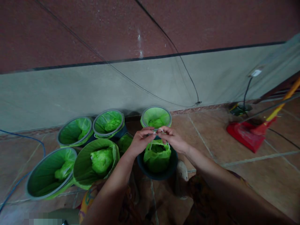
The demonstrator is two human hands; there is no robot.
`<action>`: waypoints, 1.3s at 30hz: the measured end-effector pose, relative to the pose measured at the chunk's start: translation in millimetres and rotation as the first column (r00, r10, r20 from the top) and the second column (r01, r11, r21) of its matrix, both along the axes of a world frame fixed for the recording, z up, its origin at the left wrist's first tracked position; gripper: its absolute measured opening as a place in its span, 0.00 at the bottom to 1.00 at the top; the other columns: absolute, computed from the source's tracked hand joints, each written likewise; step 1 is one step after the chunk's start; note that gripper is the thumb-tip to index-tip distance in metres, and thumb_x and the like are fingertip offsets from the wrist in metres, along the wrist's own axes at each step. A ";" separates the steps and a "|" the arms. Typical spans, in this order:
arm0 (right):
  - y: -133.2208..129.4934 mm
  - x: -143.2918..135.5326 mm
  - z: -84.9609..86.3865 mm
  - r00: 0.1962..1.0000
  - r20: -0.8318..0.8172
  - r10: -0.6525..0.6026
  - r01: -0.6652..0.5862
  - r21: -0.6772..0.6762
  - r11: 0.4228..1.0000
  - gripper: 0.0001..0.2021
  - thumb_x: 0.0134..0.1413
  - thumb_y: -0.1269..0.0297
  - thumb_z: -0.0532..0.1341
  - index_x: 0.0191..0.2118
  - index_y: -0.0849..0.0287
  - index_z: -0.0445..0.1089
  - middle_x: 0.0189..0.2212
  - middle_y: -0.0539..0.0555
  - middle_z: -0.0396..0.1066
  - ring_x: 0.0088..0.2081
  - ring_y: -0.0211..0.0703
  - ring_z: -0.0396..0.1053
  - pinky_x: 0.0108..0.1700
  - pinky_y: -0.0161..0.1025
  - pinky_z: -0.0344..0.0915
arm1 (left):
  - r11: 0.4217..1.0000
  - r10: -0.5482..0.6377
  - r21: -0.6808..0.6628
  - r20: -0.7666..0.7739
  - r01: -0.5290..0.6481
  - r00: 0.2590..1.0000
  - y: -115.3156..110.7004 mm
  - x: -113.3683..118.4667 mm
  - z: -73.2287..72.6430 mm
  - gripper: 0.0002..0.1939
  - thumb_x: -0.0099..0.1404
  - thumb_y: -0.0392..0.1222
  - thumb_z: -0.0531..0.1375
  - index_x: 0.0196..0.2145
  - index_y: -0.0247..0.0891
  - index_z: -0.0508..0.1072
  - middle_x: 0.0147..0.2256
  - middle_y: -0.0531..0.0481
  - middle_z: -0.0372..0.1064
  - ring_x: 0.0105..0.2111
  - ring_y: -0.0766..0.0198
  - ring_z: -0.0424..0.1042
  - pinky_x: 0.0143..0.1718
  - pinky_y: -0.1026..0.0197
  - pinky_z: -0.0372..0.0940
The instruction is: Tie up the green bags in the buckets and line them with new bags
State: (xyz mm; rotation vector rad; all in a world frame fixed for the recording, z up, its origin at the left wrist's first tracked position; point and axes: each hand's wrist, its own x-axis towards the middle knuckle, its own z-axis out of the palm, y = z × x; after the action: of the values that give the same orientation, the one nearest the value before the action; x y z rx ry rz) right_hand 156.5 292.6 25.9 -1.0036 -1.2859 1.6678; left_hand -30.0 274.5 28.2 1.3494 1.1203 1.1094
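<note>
Far left, near: 1 grey-rimmed bucket (50, 178) w/ green liner, then a wide green-lined bucket (95, 162) just right of it; 2 more lined buckets behind, (75, 131) & (109, 123), all on the tiled floor (234, 175) by the wall.

Centre: left hand (140, 142) & right hand (173, 139) meet over the dark pot (157, 170), fingertips nearly touching. Both grips are pinched closed on a thin white string (161, 131), which loops down to the bunched mouth of the green bag (157, 156) sitting in that pot. Can't tell if a knot is formed yet; strands too fine.

Key relation: the bag lies straight below both hands, its neck pointing up at them, so the string runs roughly vertical from bag to fingers & short across between the 2 pinches. Neither hand is clearly nearer; they sit about level, left a touch lower.

Just beyond the hands: a 5th lined bucket (156, 117). Far right: red dustpan-like tool (248, 134) w/ yellow handle, black cable on the wall.
</note>
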 end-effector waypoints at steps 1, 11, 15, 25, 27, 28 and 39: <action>-3.0 -5.2 -5.2 0.999 0.006 0.040 -0.040 -0.017 0.999 0.16 0.46 0.53 0.69 0.33 0.57 0.65 0.22 0.43 0.62 0.20 0.29 0.57 0.23 0.31 0.56 | 1.000 0.011 0.009 -0.022 -0.011 1.000 1.6 1.1 -3.3 0.09 0.58 0.46 0.65 0.31 0.38 0.80 0.47 0.44 0.75 0.52 0.55 0.71 0.56 0.53 0.63; -6.2 -24.4 -15.5 0.983 -0.146 0.109 -0.128 -0.127 0.984 0.17 0.44 0.55 0.70 0.30 0.57 0.62 0.24 0.45 0.66 0.23 0.31 0.62 0.29 0.33 0.60 | 0.982 0.047 -0.187 0.070 -0.033 0.996 4.1 12.5 -32.4 0.15 0.65 0.52 0.57 0.37 0.37 0.73 0.31 0.51 0.73 0.35 0.63 0.73 0.44 0.59 0.68; 7.4 -10.4 -8.8 0.984 -0.179 0.017 -0.048 -0.170 0.984 0.17 0.43 0.56 0.71 0.31 0.57 0.63 0.26 0.46 0.69 0.25 0.32 0.63 0.29 0.33 0.60 | 0.966 -0.103 -0.237 0.004 0.101 0.995 -4.8 22.9 -58.5 0.11 0.66 0.47 0.55 0.37 0.37 0.72 0.34 0.50 0.76 0.37 0.63 0.74 0.46 0.59 0.68; 20.9 9.1 -16.5 0.966 0.129 -0.225 0.226 0.006 0.974 0.14 0.47 0.52 0.66 0.35 0.57 0.68 0.16 0.42 0.61 0.19 0.33 0.57 0.24 0.33 0.54 | 0.923 0.073 -0.370 -0.100 -0.105 0.992 -6.0 33.6 -80.1 0.10 0.62 0.43 0.53 0.28 0.37 0.69 0.19 0.56 0.64 0.20 0.69 0.63 0.27 0.65 0.59; 12.1 1.2 -13.7 0.987 0.081 -0.137 0.136 0.018 0.990 0.14 0.49 0.53 0.65 0.36 0.57 0.69 0.17 0.43 0.61 0.20 0.33 0.57 0.24 0.33 0.54 | 0.910 0.095 -0.395 -0.099 -0.127 0.991 -4.7 36.7 -81.7 0.10 0.62 0.42 0.53 0.27 0.37 0.69 0.19 0.56 0.62 0.19 0.70 0.60 0.25 0.65 0.55; 7.4 -3.9 -11.5 0.997 0.039 -0.070 0.069 0.014 0.998 0.14 0.50 0.53 0.64 0.36 0.58 0.70 0.17 0.43 0.61 0.20 0.33 0.57 0.24 0.33 0.54 | 0.915 0.072 -0.388 -0.115 -0.112 0.991 -4.7 38.4 -82.6 0.10 0.62 0.43 0.53 0.26 0.37 0.69 0.19 0.56 0.61 0.19 0.70 0.58 0.24 0.65 0.54; 16.9 -16.9 -8.8 0.988 -0.157 -0.012 -0.002 -0.086 0.996 0.12 0.46 0.56 0.68 0.35 0.57 0.73 0.34 0.50 0.72 0.28 0.33 0.61 0.33 0.33 0.59 | 0.908 -0.388 -0.273 -0.260 0.318 0.884 -15.3 46.5 -74.0 0.12 0.61 0.44 0.56 0.23 0.36 0.71 0.18 0.58 0.55 0.20 0.71 0.53 0.25 0.65 0.50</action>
State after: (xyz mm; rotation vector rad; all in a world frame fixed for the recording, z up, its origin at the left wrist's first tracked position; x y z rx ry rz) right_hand 139.5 309.5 17.1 -0.9050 -1.1158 1.7738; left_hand 16.6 259.2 -45.8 1.5051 1.1212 0.4972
